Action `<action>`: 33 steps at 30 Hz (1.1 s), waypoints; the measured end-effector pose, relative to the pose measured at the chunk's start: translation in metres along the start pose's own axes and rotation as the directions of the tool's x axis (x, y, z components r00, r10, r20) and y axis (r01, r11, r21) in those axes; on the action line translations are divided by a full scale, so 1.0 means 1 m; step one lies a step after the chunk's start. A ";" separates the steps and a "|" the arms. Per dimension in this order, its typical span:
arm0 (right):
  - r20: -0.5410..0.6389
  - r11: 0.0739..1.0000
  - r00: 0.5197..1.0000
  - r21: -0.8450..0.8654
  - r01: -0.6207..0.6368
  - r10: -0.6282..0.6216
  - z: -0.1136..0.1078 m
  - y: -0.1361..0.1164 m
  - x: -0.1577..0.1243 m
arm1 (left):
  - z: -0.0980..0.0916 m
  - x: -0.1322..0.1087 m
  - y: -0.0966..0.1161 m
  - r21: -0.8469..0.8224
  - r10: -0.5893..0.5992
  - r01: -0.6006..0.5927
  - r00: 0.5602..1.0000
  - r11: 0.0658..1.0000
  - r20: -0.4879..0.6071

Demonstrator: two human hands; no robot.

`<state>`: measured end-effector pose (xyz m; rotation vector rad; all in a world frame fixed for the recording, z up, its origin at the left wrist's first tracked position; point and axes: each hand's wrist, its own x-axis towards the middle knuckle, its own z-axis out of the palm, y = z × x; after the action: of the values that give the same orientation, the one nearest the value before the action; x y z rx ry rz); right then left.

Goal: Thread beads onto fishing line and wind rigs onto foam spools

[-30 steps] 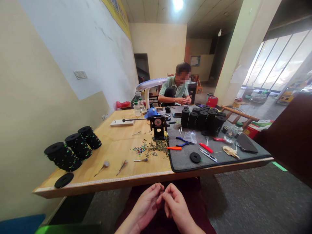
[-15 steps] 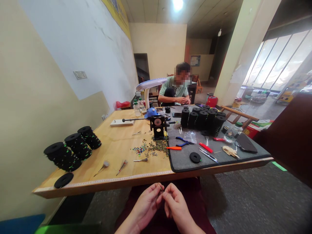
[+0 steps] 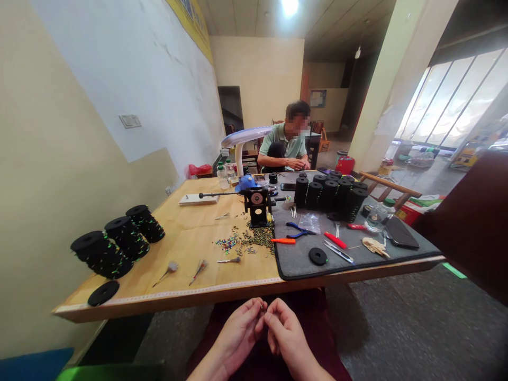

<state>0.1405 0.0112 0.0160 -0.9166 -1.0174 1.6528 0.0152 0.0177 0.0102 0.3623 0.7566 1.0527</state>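
Observation:
Both of my hands are held close together over my lap, just below the front edge of the table. My left hand (image 3: 244, 327) is closed in a pinch, with a tiny dark-and-gold piece (image 3: 262, 306) at its thumb and fingertip. Beside it, the fingers of my right hand (image 3: 284, 329) are pinched together and nearly meet the left fingertips. Whatever the right fingers hold is too small to make out. On the table in front lies a heap of tiny brass-and-dark pieces (image 3: 260, 239), with small multicoloured beads (image 3: 227, 244) at its left side.
A black device with a dial (image 3: 257, 206) stands behind the heap. Black foam spools (image 3: 127, 237) stand at left; more spools (image 3: 331, 193) stand on the grey mat (image 3: 296, 270). Blue-handled pliers (image 3: 299, 230) and tweezers (image 3: 338, 252) lie there. A co-worker (image 3: 283, 145) sits opposite.
My hands stay in almost the same place, with only a slight shift of the tiny piece at the left fingertips. Nothing on the table has visibly moved.

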 end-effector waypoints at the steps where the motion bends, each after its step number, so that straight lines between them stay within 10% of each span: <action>1: 0.003 1.000 1.000 0.001 -0.002 0.002 0.000 0.000 0.000 | 0.000 0.000 0.000 0.000 -0.002 0.002 1.000 1.000 0.001; 33: -0.030 0.996 0.997 -0.056 -0.074 0.073 -0.004 0.010 0.008 | 0.006 -0.001 -0.003 0.172 0.124 -0.136 0.989 0.976 0.079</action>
<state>0.1389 0.0176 0.0041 -1.0234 -1.0267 1.6742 0.0212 0.0163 0.0133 0.6043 0.7754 1.0925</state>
